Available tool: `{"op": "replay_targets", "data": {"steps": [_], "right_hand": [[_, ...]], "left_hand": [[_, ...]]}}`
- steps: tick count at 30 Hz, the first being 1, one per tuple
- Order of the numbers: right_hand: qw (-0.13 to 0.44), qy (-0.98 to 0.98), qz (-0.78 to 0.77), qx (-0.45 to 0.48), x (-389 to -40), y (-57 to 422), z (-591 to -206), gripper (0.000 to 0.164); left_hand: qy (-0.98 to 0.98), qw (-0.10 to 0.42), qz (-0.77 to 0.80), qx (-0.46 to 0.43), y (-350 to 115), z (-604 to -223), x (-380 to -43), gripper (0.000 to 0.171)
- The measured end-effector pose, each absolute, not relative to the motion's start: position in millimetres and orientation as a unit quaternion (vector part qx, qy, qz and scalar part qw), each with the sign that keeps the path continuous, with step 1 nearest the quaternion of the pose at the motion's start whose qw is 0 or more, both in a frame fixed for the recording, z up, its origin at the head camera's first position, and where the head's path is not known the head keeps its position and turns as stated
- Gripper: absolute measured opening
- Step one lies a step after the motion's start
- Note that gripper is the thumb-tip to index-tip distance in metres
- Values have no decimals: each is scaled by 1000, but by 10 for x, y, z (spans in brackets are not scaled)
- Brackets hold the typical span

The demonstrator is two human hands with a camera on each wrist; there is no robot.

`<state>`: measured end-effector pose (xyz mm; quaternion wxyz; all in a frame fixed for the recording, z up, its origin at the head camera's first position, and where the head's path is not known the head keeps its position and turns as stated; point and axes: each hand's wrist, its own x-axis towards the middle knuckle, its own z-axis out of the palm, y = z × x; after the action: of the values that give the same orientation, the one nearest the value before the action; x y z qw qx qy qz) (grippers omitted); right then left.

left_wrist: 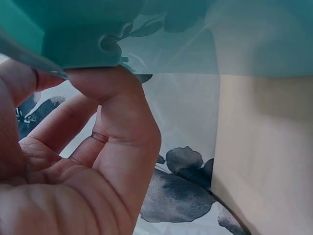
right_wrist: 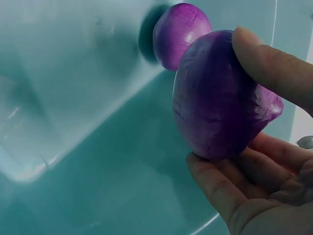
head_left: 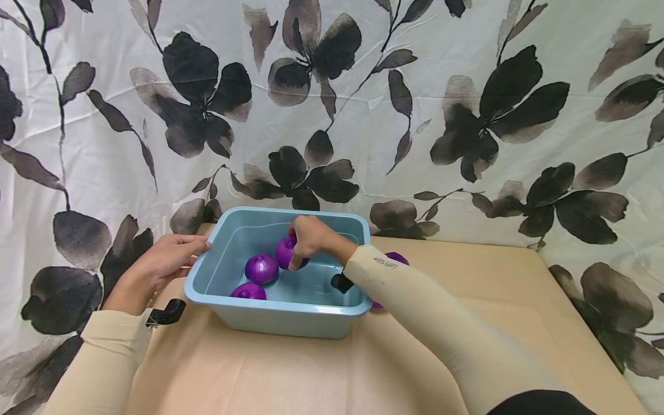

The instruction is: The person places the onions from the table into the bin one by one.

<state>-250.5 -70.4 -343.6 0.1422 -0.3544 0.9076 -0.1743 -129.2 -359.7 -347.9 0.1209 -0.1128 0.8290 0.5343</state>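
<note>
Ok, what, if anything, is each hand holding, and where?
The right hand grips a purple, round onion by its sides; the left hand holds a blue, rectangular plastic tub by its rim.

A white cloth [head_left: 384,115] spans the background, printed with large flowers [head_left: 486,118] in black and brownish grey, along with thin stems [head_left: 63,129] and pointed leaves [head_left: 78,83]. Creases cross it in places. In front stands a bench [head_left: 321,374] with a smooth tan top, faintly lined near the front. The patterned cloth also shows beyond the bench's left and right sides; the left wrist view catches its grey petals [left_wrist: 178,196] beside the tan edge.
</note>
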Motion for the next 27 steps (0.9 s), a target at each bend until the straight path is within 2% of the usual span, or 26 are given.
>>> {"op": "replay_targets", "data": {"steps": [5, 18, 27], "right_hand": [[159, 908, -183, -342, -2530, -728, -3483, 62], [163, 918, -172, -317, -2620, -769, -3560, 73], [202, 913, -124, -332, -2612, -825, -3665, 56]], "left_hand": [[829, 121, 534, -118, -3589, -3485, -1295, 60], [831, 115, 533, -115, -3571, -3442, -1303, 58], [830, 115, 533, -115, -3574, -3471, -1298, 58]]}}
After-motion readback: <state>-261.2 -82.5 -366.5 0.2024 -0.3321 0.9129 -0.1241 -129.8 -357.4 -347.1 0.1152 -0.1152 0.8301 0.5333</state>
